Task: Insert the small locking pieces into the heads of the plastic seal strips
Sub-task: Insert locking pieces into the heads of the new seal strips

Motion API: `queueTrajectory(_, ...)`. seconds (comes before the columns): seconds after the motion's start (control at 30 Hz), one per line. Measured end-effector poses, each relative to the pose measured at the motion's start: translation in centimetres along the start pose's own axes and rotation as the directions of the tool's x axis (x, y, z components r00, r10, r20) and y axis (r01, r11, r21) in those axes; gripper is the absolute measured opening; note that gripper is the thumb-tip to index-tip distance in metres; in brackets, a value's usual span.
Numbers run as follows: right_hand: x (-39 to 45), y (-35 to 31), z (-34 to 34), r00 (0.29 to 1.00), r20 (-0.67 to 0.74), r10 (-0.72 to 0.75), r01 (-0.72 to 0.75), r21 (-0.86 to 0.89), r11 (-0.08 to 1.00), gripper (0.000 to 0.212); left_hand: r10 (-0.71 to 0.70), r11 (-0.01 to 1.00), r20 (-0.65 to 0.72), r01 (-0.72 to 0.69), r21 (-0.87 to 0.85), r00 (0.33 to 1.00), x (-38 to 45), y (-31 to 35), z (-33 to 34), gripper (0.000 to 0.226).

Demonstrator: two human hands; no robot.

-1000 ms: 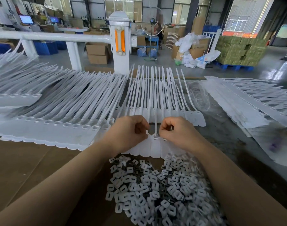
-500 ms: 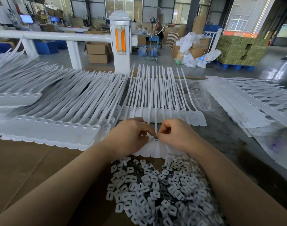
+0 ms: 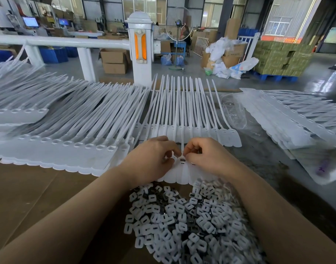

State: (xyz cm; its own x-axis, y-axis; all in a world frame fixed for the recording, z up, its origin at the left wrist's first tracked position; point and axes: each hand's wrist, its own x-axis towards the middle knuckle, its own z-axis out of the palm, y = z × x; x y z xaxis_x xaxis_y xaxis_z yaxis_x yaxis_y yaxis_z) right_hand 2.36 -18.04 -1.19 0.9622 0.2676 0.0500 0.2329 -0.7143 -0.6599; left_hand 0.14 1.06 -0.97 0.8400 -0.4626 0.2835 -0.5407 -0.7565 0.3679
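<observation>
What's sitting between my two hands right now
In the head view, the head of a white seal strip sits between the left hand and right hand, its tail running away from you. Both hands' fingertips pinch at that head.

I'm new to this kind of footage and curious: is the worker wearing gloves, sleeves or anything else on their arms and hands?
No. The left hand and the right hand are bare, without gloves. No rings, watch or bracelets show. Both forearms are uncovered for as far as the picture shows them; no sleeve edge appears.

Seal strips [image 3: 184, 103] white; locking pieces [image 3: 184, 221] white, some seemingly black; post [image 3: 140, 46] white, orange panels.
</observation>
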Motion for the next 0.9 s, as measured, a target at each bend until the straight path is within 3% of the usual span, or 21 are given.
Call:
queueTrajectory(0.1, 0.3, 0.1, 0.0, 0.999, -0.031, 0.022, -0.021, 0.050, 0.999, 0.017, 0.024, 0.996, -0.017, -0.026, -0.086, 1.000, 0.0, 0.4, -0.1, 0.015)
queueTrajectory(0.3, 0.5, 0.4, 0.1, 0.999, -0.046, 0.027, -0.024, 0.073, 0.997, 0.018, 0.212, 0.944, 0.133, -0.168, -0.283, 0.968, 0.0, 2.2, 0.2, 0.019)
queueTrajectory(0.47, 0.6, 0.4, 0.0, 0.998, -0.056, -0.003, 0.006, 0.049, 0.999, 0.023, 0.259, 0.949, 0.161, -0.220, -0.224, 0.952, -0.1, 2.6, 0.5, 0.021)
queueTrajectory(0.7, 0.8, 0.7, 0.1, 0.997, -0.079, -0.006, 0.011, 0.064, 0.998, 0.018, 0.210, 0.958, 0.136, -0.176, -0.226, 0.968, 0.0, 2.5, 0.8, 0.013)
queueTrajectory(0.9, 0.5, 0.4, -0.1, 0.996, -0.090, -0.002, 0.018, 0.174, 0.985, 0.018, 0.039, 0.944, 0.004, -0.036, -0.329, 0.999, 0.0, 1.9, 1.1, 0.020)
